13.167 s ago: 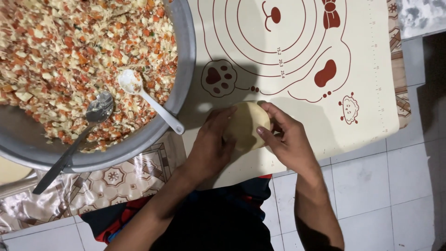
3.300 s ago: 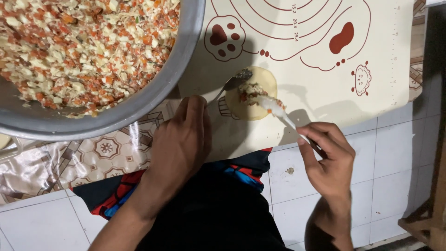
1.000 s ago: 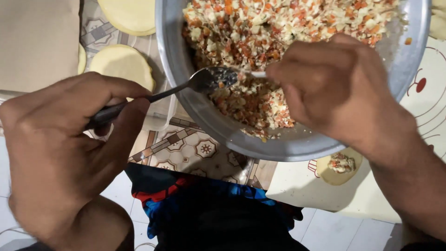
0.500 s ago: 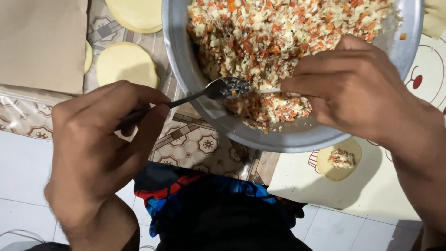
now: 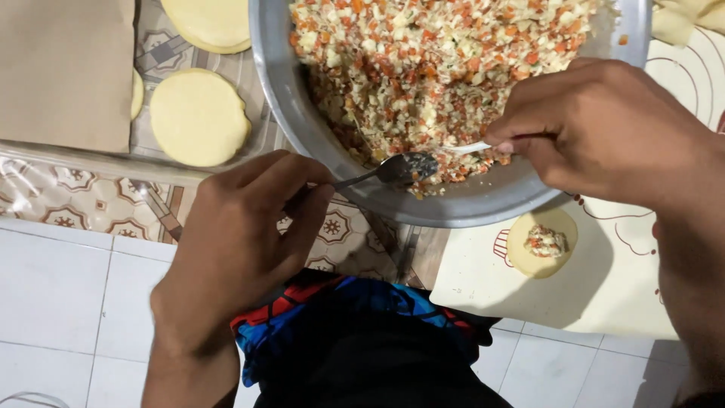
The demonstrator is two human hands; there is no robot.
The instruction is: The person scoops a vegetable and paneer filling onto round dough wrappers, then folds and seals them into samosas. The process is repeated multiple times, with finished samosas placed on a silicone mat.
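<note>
A big metal bowl (image 5: pixel 279 83) holds chopped orange-and-white filling (image 5: pixel 438 60). My left hand (image 5: pixel 242 242) grips a metal spoon (image 5: pixel 400 168) whose bowl rests inside the near rim. My right hand (image 5: pixel 604 128) holds a white spoon (image 5: pixel 472 148) that meets the metal spoon's tip over the filling. Below the bowl, a round dough disc (image 5: pixel 540 243) with a small heap of filling lies on the cream baking mat (image 5: pixel 627 295).
Plain dough discs (image 5: pixel 198 117) lie on a patterned sheet (image 5: pixel 91 204) at the left, beside a brown paper sheet (image 5: pixel 64 72). White floor tiles (image 5: pixel 60 302) run along the bottom. My dark clothing with a blue-red pattern (image 5: pixel 362 340) fills the bottom centre.
My left hand has slid right and down with the metal spoon. My right hand has pulled to the right, and the white spoon now shows, touching the metal one.
</note>
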